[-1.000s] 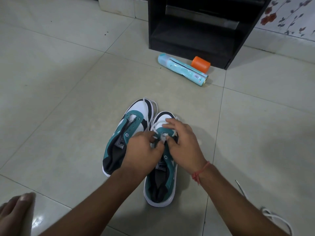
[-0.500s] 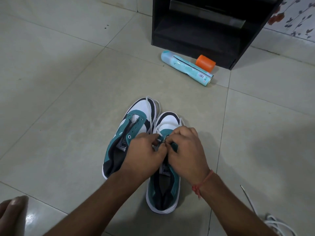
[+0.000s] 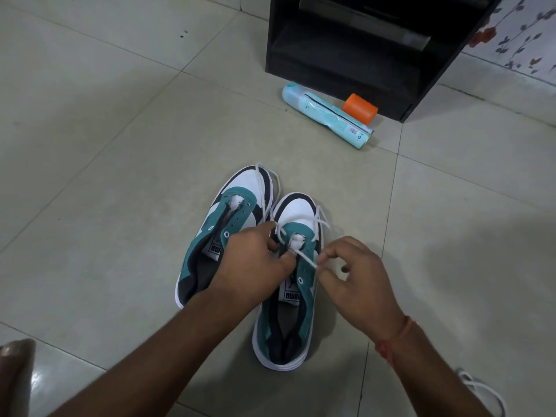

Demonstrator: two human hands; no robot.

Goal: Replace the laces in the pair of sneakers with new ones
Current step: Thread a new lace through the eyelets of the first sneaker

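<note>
**Lacing at right sneaker, tiled floor**

Beyond the shoes, a blue can (image 3: 328,115) and an orange cup (image 3: 360,109) are seen lying before a black cabinet (image 3: 346,52). A spare lace (image 3: 481,389) lies at lower right. Both sneakers are set side by side, long axes running away, toes toward the cabinet. The white lace (image 3: 307,260) is pinched by the right hand (image 3: 355,284); the right sneaker (image 3: 288,284) is gripped at the eyelets by the left hand (image 3: 252,266), partly covering the left sneaker (image 3: 228,224).

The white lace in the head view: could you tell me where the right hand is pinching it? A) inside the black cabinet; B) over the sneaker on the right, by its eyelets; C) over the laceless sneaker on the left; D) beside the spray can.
B: the right hand pinches the white lace just above the right sneaker, whose front eyelets it threads.
</note>
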